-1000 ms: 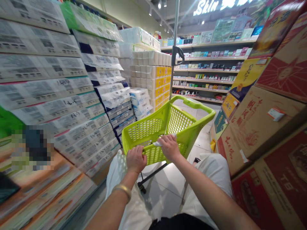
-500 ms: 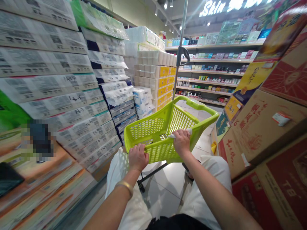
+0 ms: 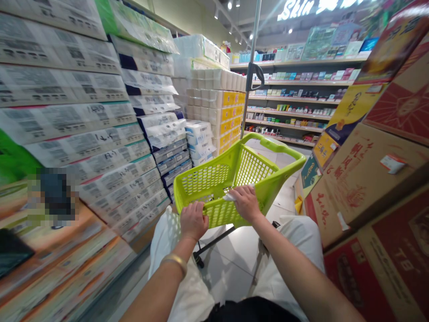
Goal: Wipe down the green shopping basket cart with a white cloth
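A lime-green plastic shopping basket cart [image 3: 219,213] with mesh sides stands tilted in front of me, on a dark wheeled frame. My left hand [image 3: 193,220] is closed over the near rim at its left corner. Farther right along the same rim, my right hand [image 3: 246,203] presses a white wipe [image 3: 229,197] against the green plastic. Most of the wipe is hidden under the fingers; only an edge pokes out on the left. The cart's raised handle [image 3: 284,150] is on the far right side.
Stacked white tissue packs [image 3: 110,129] rise on the left, above orange packs [image 3: 83,255] with a blurred-out patch. Printed cartons [image 3: 378,174] line the right side. Behind the cart stand a metal pole [image 3: 254,49] with a dark hook and shelves [image 3: 295,83] of small goods.
My right hand has slid left along the near rim with the white wipe. My left hand stays on its corner, and the cart has hardly moved.
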